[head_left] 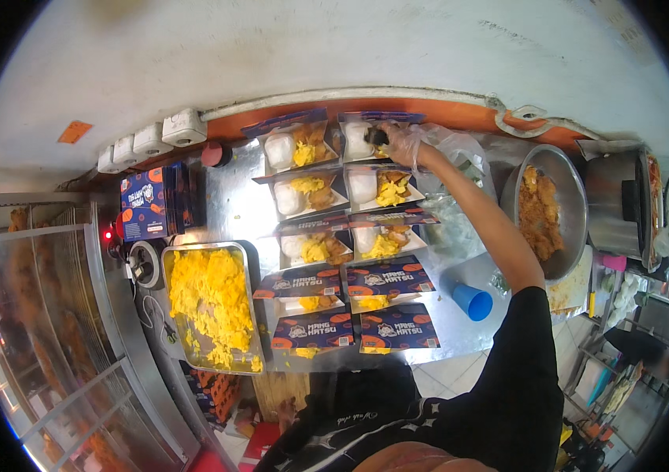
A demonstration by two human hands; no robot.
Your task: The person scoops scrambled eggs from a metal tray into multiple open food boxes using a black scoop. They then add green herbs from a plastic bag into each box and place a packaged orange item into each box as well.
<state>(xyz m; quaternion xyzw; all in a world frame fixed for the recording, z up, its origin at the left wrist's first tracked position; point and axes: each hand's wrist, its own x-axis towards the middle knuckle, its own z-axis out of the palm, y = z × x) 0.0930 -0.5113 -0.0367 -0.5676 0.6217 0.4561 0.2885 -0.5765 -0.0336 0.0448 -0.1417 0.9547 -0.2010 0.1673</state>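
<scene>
Ten boxes (300, 280) are crowding our surface (232, 200); our right hand (403, 145) is hanging at the far-right box (380, 118), can't tell its grip tbh. Pulling back carelessly, we're risking our elbow (525, 271) clipping the blue cup (472, 300).

White wall (334, 47), tiled floor (454, 371), metal-framed cabinet (118, 338)

Tray (202, 343) left of boxes (391, 278)
</scene>
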